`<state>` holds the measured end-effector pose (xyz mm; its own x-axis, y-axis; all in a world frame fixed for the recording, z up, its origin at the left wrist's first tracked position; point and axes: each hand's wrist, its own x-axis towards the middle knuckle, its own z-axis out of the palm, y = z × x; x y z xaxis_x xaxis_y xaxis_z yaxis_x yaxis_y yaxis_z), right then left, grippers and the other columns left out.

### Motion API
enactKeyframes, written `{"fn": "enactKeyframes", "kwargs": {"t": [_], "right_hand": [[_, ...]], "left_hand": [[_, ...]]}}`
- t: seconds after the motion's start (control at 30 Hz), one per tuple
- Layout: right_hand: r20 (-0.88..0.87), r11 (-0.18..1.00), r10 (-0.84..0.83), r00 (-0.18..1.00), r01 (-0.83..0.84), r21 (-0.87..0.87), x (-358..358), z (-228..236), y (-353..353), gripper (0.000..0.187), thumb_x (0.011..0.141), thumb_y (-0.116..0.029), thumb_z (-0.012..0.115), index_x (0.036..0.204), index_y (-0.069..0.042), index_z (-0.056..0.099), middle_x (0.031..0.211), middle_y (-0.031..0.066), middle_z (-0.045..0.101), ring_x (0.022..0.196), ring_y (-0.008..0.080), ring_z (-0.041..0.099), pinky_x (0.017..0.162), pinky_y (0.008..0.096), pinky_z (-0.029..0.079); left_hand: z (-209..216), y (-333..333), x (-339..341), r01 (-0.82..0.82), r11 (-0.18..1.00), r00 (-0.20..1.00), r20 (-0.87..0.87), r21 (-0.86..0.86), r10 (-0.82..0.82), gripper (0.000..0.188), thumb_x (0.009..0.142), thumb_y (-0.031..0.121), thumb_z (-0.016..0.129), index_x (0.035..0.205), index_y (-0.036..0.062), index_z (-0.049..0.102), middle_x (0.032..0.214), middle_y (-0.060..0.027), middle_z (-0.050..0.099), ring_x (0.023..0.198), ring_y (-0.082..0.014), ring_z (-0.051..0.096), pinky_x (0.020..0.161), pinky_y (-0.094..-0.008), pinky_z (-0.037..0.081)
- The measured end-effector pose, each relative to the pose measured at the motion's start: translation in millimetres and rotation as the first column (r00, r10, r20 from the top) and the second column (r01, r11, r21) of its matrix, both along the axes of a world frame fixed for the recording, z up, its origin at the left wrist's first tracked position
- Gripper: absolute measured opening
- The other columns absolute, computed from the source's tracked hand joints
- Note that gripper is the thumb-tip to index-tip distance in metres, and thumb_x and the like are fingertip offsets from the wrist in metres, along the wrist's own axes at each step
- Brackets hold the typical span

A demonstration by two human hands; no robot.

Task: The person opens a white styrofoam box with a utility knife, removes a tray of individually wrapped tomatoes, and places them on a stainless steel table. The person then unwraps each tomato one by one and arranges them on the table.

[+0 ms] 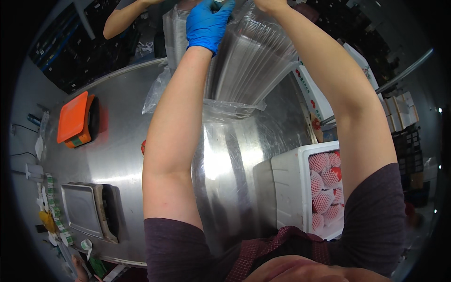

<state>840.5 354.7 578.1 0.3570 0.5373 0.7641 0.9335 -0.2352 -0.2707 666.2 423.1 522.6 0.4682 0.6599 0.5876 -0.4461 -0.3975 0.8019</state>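
Note:
My left hand (206, 24), in a blue glove, reaches to the top edge of the view over stacks of clear plastic trays (251, 61). Its fingers are curled together, and what lies between them is too small to make out. The nested trays lean in long rows inside a clear plastic bag (225, 110) at the far side of the metal table. Beside them, my bare right hand (271, 4) is mostly cut off by the top edge, so its fingers are hidden.
A white foam box (293, 188) of red fruit in pink net sleeves stands at right. On the steel table (127, 164) sit an orange scale (75, 120) and a silver scale (82, 209), both left. Another person's arm (124, 19) shows at the far left.

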Motion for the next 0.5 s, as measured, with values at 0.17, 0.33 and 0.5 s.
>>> {"fn": "enactKeyframes", "kwargs": {"t": [0.17,0.33,0.5], "right_hand": [[0.152,0.961,-0.200,0.968,0.224,-0.163,20.8,-26.4,19.5,0.051,0.073,-0.008,0.052,0.124,-0.001,0.051,0.126,0.0220,0.053,0.121,0.0350,0.046,0.102,0.0404,0.036],[-0.104,0.921,-0.229,0.968,0.181,-0.346,-30.2,19.7,-33.1,0.053,0.073,-0.009,0.054,0.126,-0.002,0.048,0.129,0.0216,0.049,0.123,0.0380,0.043,0.104,0.0417,0.035],[0.336,0.998,-0.035,0.941,0.048,-0.033,-47.0,-12.8,-109.7,0.042,0.075,-0.011,0.060,0.117,-0.007,0.056,0.114,0.0149,0.055,0.106,0.0318,0.053,0.092,0.0399,0.042]], "left_hand": [[-16.4,22.0,13.4,0.033,0.999,0.998,-0.062,0.038,-0.031,0.030,0.083,0.029,0.070,0.085,-0.0003,0.065,0.072,-0.0058,0.066,0.066,-0.0113,0.060,0.065,-0.0246,0.048],[-26.0,30.6,24.6,0.079,0.996,0.997,0.009,-0.044,-0.078,0.035,0.081,0.030,0.073,0.093,-0.0014,0.064,0.079,-0.0086,0.066,0.070,-0.0131,0.063,0.068,-0.0246,0.050],[-30.3,-1.0,-7.2,-0.306,0.951,0.943,0.143,0.033,0.299,0.055,0.079,0.026,0.071,0.123,0.0032,0.049,0.117,-0.0167,0.047,0.101,-0.0300,0.055,0.088,-0.0363,0.047]]}}
